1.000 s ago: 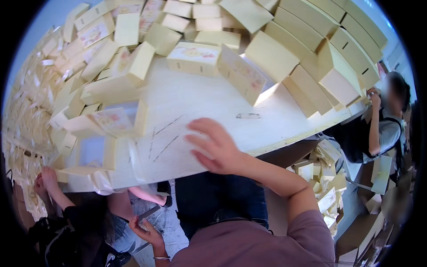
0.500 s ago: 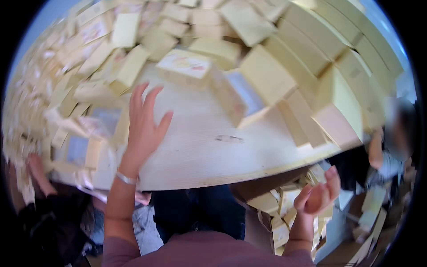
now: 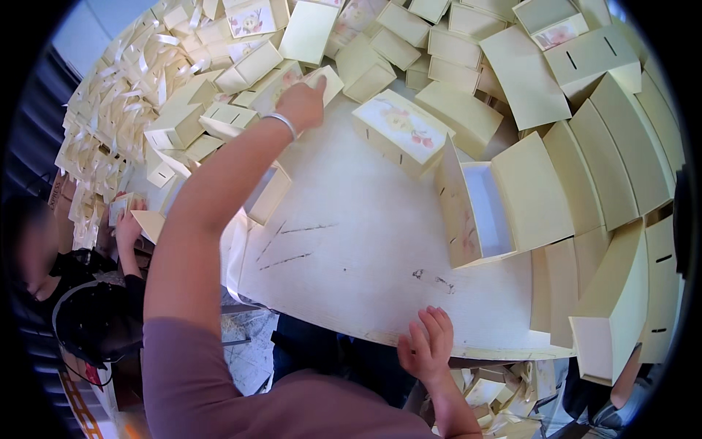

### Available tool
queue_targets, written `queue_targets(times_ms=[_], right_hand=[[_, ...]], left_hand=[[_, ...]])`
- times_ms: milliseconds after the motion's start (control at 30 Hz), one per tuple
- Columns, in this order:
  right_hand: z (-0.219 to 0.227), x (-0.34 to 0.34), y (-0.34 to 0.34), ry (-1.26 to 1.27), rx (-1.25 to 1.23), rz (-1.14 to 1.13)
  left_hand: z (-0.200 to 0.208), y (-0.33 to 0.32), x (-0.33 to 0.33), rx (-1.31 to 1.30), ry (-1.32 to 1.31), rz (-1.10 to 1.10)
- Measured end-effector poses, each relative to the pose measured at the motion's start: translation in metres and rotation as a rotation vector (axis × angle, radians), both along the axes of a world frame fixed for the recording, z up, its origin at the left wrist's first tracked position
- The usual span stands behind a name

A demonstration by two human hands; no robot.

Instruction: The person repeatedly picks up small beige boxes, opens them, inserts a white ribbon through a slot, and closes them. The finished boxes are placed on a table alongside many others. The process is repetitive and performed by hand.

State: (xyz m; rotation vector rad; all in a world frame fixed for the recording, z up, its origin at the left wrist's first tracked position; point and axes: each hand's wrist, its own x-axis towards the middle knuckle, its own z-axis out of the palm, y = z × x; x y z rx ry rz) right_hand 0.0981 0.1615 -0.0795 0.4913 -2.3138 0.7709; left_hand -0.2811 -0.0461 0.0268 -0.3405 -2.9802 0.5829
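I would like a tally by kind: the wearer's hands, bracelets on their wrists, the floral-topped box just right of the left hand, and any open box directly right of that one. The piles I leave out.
Left hand and right hand: 2
Silver-coloured bracelet: 1
Floral-topped box: 1
Open cream box: 1
Total: 5

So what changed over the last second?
Left hand reached from off the table forward to a cream box; grip unclear. Right hand drew back to the near edge, empty. The open box and closed flowered box beside it stayed put.
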Motion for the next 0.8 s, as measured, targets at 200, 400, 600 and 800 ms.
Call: queue_targets(times_ms=[200, 400, 600, 800], right_hand=[[-0.001, 0.0, 0.0, 0.025, 0.04, 0.006], [-0.002, -0.002, -0.001, 0.045, 0.029, -0.033], [-0.009, 0.006, 0.001, 0.098, -0.194, 0.034], [0.017, 0.008, -0.01, -0.18, -0.195, 0.007]], left_hand=[[0.04, -0.011, -0.018, 0.403, -0.031, 0.034], [0.152, -0.006, 0.09, 1.014, -0.181, -0.265], [0.042, -0.025, 0.288, 0.488, 0.075, -0.651], [-0.029, -0.055, 0.33, 0.641, -0.202, -0.755]])
